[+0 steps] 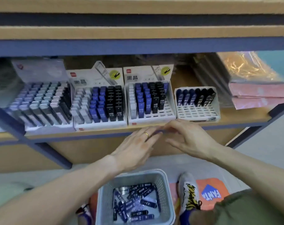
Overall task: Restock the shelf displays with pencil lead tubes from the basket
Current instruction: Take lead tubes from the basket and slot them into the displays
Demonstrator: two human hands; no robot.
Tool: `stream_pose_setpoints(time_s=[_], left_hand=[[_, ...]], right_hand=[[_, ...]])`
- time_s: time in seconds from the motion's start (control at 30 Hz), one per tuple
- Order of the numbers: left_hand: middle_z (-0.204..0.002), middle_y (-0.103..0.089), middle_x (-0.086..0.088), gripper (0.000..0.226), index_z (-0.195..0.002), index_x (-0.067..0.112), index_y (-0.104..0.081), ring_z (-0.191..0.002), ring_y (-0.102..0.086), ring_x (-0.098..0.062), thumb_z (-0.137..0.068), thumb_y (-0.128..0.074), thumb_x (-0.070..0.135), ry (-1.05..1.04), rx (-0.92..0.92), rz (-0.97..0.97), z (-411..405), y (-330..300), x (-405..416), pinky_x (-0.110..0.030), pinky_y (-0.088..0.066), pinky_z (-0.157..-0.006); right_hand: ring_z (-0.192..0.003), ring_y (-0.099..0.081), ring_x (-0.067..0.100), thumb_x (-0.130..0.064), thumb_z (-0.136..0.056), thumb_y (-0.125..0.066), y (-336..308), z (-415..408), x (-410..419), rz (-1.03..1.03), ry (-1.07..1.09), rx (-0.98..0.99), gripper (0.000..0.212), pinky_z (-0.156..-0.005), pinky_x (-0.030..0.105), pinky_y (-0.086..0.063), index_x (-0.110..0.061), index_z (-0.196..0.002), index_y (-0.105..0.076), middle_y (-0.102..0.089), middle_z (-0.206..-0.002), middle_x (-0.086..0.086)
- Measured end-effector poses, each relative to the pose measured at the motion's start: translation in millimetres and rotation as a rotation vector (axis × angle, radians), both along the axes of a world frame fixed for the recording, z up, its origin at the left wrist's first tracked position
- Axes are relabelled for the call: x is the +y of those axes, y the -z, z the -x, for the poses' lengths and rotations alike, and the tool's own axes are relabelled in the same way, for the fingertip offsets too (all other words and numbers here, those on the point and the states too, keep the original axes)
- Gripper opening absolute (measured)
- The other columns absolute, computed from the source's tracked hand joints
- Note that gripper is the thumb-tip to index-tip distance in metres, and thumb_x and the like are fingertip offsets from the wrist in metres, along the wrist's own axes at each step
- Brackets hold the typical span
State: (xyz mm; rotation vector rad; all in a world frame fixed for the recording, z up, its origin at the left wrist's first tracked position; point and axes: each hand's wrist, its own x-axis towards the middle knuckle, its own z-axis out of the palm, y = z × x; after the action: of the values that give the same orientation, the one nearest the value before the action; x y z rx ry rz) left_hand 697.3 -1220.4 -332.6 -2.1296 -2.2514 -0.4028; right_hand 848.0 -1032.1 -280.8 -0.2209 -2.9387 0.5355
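Note:
A grey basket (164, 192) on the floor below me holds several dark blue pencil lead tubes (134, 202). My left hand (136, 148) and my right hand (186, 138) meet just in front of the shelf edge. Between their fingertips is a blurred blue lead tube (159, 131). The left fingers lie over it and the right thumb and forefinger pinch its end. On the shelf stand several display boxes. The small white display (198, 111) at the right has one back row of tubes and bare slots in front. The display (168, 109) beside it has bare front slots.
Two fuller displays (99, 103) (40, 101) stand to the left. Pink and orange plastic packets (258, 93) are stacked at the shelf's right end. A blue shelf rail (138, 44) runs overhead. My shoe (188, 192) and an orange bag (211, 192) lie right of the basket.

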Motion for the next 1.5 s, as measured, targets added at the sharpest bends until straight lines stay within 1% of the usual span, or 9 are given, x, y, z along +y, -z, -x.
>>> stream_pose_setpoints(time_s=[0.13,0.27,0.5,0.6,0.7,0.9,1.13,1.37,1.5], left_hand=[[-0.154,-0.043,-0.007,0.048,-0.150,0.018,-0.039,-0.138,-0.044,-0.023,-0.104,-0.047,0.026,0.018,-0.019,0.174,-15,46,-60,-0.043,-0.041,-0.114],[-0.144,-0.050,-0.006,0.046,-0.149,0.020,-0.038,-0.128,-0.052,-0.027,-0.105,-0.044,0.030,-0.077,-0.133,0.466,-28,108,-102,-0.046,-0.046,-0.107],[-0.144,-0.051,-0.014,0.059,-0.156,0.014,-0.033,-0.131,-0.050,-0.032,-0.103,-0.057,0.028,-0.372,-0.393,0.765,-46,185,-123,-0.039,-0.039,-0.111],[-0.136,-0.055,-0.013,0.052,-0.148,0.011,-0.040,-0.122,-0.055,-0.029,-0.103,-0.058,0.026,-0.467,-0.460,0.801,-53,212,-119,-0.039,-0.044,-0.108],[-0.139,-0.054,-0.014,0.051,-0.148,0.009,-0.042,-0.123,-0.056,-0.029,-0.101,-0.059,0.021,-0.534,-0.516,0.802,-58,239,-112,-0.038,-0.046,-0.110],[-0.140,-0.052,-0.015,0.062,-0.150,0.008,-0.037,-0.133,-0.049,-0.031,-0.095,-0.067,0.012,-0.565,-0.475,0.842,-68,273,-100,-0.038,-0.039,-0.118],[-0.119,-0.058,-0.017,0.060,-0.139,0.006,-0.036,-0.110,-0.060,-0.030,-0.088,-0.060,-0.010,-0.541,-0.317,0.880,-75,283,-91,-0.036,-0.054,-0.098],[-0.119,-0.059,-0.011,0.055,-0.136,0.009,-0.042,-0.110,-0.058,-0.024,-0.089,-0.068,-0.004,-0.707,-0.482,0.794,-74,289,-94,-0.033,-0.053,-0.099],[-0.119,-0.059,-0.008,0.049,-0.133,0.010,-0.050,-0.112,-0.057,-0.022,-0.089,-0.069,-0.002,-0.749,-0.582,0.787,-72,291,-93,-0.034,-0.050,-0.104]], right_hand=[[-0.111,-0.058,0.008,-0.045,-0.093,-0.065,54,-27,-50,0.076,-0.120,-0.233,0.040,-0.093,0.028,-0.048,-0.029,-0.128,-0.054,-0.063,-0.123,-0.010],[-0.120,-0.058,0.025,-0.038,-0.097,-0.061,126,-36,-92,0.082,-0.130,-0.586,0.046,-0.098,0.040,-0.049,-0.020,-0.137,-0.049,-0.060,-0.135,0.005],[-0.121,-0.060,0.030,-0.027,-0.096,-0.067,225,-17,-120,0.205,0.078,-0.833,0.049,-0.102,0.039,-0.050,-0.012,-0.140,-0.052,-0.060,-0.138,0.013],[-0.117,-0.061,0.032,-0.011,-0.095,-0.063,261,-13,-131,0.188,0.146,-0.873,0.042,-0.099,0.038,-0.051,-0.007,-0.135,-0.051,-0.060,-0.133,0.016],[-0.126,-0.054,0.033,0.006,-0.088,-0.058,292,-10,-139,0.173,0.166,-0.864,0.059,-0.106,0.040,-0.047,-0.007,-0.144,-0.043,-0.048,-0.142,0.015],[-0.121,-0.057,0.032,-0.004,-0.092,-0.063,330,-14,-147,0.158,0.288,-0.891,0.053,-0.103,0.037,-0.049,-0.006,-0.140,-0.040,-0.046,-0.140,0.017],[-0.127,-0.049,0.034,0.005,-0.091,-0.050,347,-13,-155,0.111,0.299,-0.926,0.056,-0.108,0.039,-0.044,-0.002,-0.145,-0.034,-0.042,-0.145,0.021],[-0.120,-0.053,0.032,0.007,-0.089,-0.053,355,-13,-160,0.108,0.327,-0.895,0.062,-0.101,0.036,-0.046,0.000,-0.145,-0.027,-0.056,-0.131,0.019],[-0.115,-0.058,0.029,0.006,-0.089,-0.056,355,-10,-159,0.199,0.364,-0.922,0.046,-0.097,0.033,-0.048,-0.004,-0.133,-0.047,-0.061,-0.123,0.015]])
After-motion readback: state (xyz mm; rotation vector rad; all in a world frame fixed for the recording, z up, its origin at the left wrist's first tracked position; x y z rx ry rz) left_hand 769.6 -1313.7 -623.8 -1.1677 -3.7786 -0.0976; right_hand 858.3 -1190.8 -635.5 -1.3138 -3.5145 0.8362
